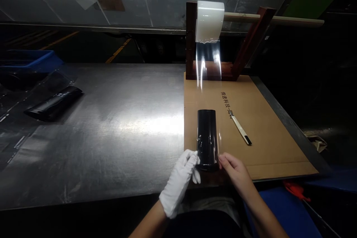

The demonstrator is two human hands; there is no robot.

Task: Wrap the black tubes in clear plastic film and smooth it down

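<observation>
A glossy black flat packet (206, 137) lies lengthwise at the near end of a tan cardboard sheet (267, 137), with clear film glinting along its sides. My left hand (178, 182), in a white glove, pinches its lower left edge. My right hand (234, 171), bare, holds its lower right edge between the fingertips. A roll of clear plastic film (209, 21) sits on a wooden dowel in a dark wooden stand (191, 41), and a film strip (208, 61) hangs from it. A white-handled cutter (241, 130) lies on the cardboard to the right of the packet.
A wide brushed-metal table (111, 145) runs to the left of the cardboard. Black bags (52, 100) lie at its far left, near a blue bin (28, 59). Something red (295, 189) and a blue surface (279, 212) sit below the table's right corner.
</observation>
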